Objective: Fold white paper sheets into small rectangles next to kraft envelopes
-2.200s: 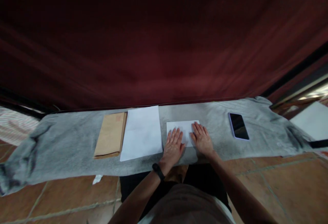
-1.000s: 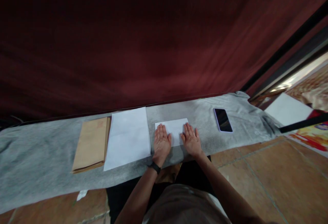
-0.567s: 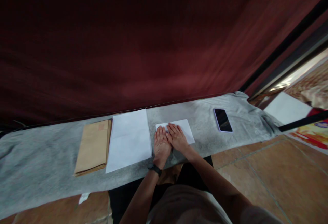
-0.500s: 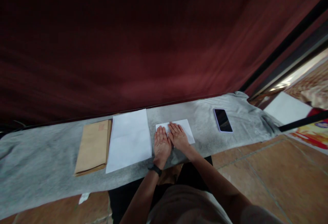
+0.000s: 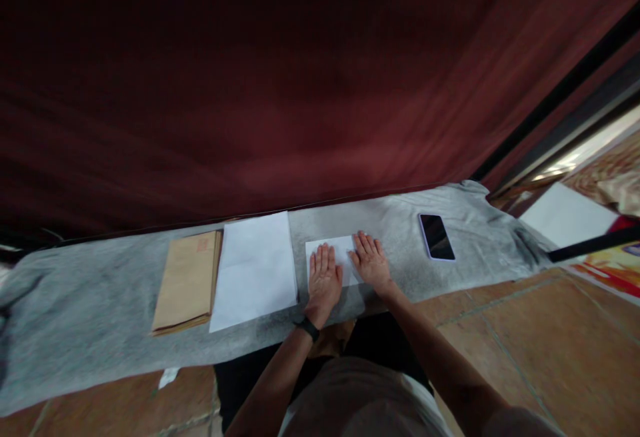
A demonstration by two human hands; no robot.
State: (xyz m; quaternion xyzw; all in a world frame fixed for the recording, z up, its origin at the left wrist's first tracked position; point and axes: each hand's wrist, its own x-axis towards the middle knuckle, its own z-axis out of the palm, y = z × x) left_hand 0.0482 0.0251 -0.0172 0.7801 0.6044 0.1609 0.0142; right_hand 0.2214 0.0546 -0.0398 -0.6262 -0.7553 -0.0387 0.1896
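A small white piece of paper (image 5: 345, 248), possibly folded, lies flat on the grey cloth in front of me. My left hand (image 5: 324, 278) rests palm down on its left part, fingers stretched out. On its right end lies my right hand (image 5: 371, 262), flat with the fingers a little spread, hiding that edge. Left of my hands is a larger stack or sheet of white paper (image 5: 256, 270). Beside that sits a pile of brown envelopes (image 5: 186, 280) with a faint red mark near the top.
The grey cloth (image 5: 90, 304) covers a long narrow surface against a dark red curtain (image 5: 300, 124). A phone (image 5: 437, 237) in a pale purple case lies to the right. Dark bars (image 5: 565, 87) stand at the right. A white scrap (image 5: 169, 377) is on the tiled floor (image 5: 500, 337).
My right hand has slid to the right along the small paper, away from the left hand. My left hand stays on the left part. The view has shifted slightly.
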